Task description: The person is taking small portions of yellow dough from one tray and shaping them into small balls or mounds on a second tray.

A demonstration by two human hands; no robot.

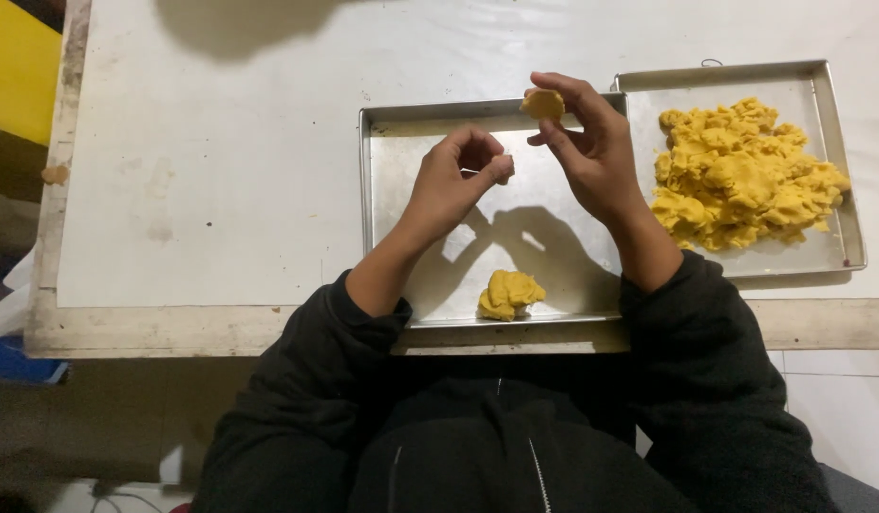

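Note:
My right hand (589, 147) holds a small piece of yellow dough (543, 104) between thumb and fingertips, above the far edge of a metal tray (392, 228). My left hand (455, 180) hovers over the same tray with fingers curled and pinched together; whether anything is in it I cannot tell. A lump of yellow dough (510, 294) lies at the tray's near edge. A second metal tray (829, 104) to the right carries a large heap of yellow dough (743, 176).
Both trays rest on a white tabletop (221, 152) with a worn wooden edge (173, 328). A yellow object (17, 71) stands at the far left. My black sleeves and jacket fill the lower frame.

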